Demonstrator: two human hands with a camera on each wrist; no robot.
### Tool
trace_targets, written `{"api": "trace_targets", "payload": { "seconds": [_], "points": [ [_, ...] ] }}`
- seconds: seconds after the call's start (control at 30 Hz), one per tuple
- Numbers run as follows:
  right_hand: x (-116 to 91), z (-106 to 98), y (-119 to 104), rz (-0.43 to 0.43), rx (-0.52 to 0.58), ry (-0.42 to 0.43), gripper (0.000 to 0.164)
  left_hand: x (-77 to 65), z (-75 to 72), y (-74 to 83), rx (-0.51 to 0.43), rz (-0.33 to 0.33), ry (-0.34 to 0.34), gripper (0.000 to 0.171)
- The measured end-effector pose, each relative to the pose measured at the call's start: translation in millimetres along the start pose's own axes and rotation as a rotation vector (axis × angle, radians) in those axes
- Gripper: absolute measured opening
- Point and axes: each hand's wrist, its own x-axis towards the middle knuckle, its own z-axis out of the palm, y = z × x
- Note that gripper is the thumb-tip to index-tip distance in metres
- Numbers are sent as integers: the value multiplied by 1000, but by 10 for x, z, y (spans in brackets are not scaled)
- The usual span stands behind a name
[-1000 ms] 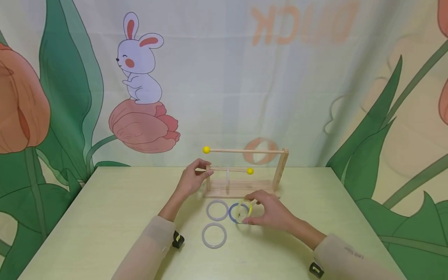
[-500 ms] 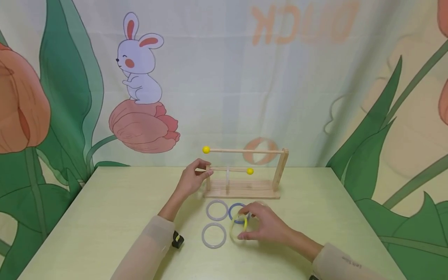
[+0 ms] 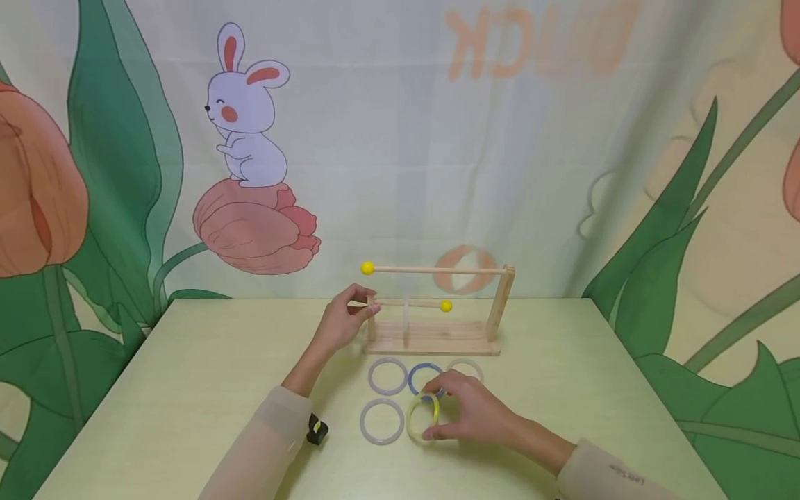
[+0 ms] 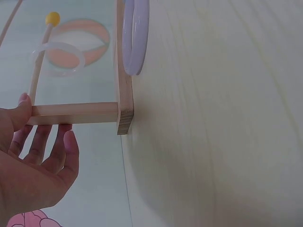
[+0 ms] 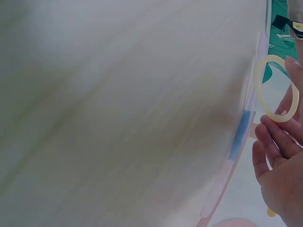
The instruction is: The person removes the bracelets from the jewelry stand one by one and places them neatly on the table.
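Observation:
My left hand (image 3: pixel 344 323) grips the short left post (image 4: pixel 75 112) of a wooden stand (image 3: pixel 431 347), thumb on one side and fingertips on the other. From that post runs a lower rod tipped with a yellow ball (image 3: pixel 446 305); a whitish translucent ring (image 3: pixel 406 325) hangs around it. Between thumb and fingers, my right hand (image 3: pixel 478 410) pinches a yellow ring (image 3: pixel 437 408), tilted up at the front of the ring group. Whether its lower edge touches the table cannot be told. Just behind it lies a blue ring (image 3: pixel 411 380), partly covered by the right hand.
Two greyish-purple rings lie flat left of the yellow one: a rear ring (image 3: pixel 371 376) and a front ring (image 3: pixel 362 421). A pale ring (image 3: pixel 482 375) lies behind the right hand. The stand's upper rod (image 3: pixel 437 270) has a ball end pointing left. A curtain (image 3: pixel 400 139) hangs behind the table.
My right hand has brought the yellow ring toward me, from over the blue ring to in front of it. The pale ring has come into sight. My left hand stays on the post.

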Motion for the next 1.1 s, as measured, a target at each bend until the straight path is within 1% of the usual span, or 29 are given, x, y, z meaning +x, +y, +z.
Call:
{"api": "trace_targets", "payload": {
  "seconds": [0.27,0.57,0.87,1.1],
  "points": [
    [9,19,8,-21,-7,8,64,12,-18,0,9,-6,8,35],
    [-35,18,39,26,-45,-15,63,14,5,-7,8,-17,-3,36],
    [-51,-2,51,55,-75,-39,64,22,2,0,10,-15,8,33],
    [-70,7,79,39,-116,-59,66,7,8,6,18,-19,7,33]
  ]
}}
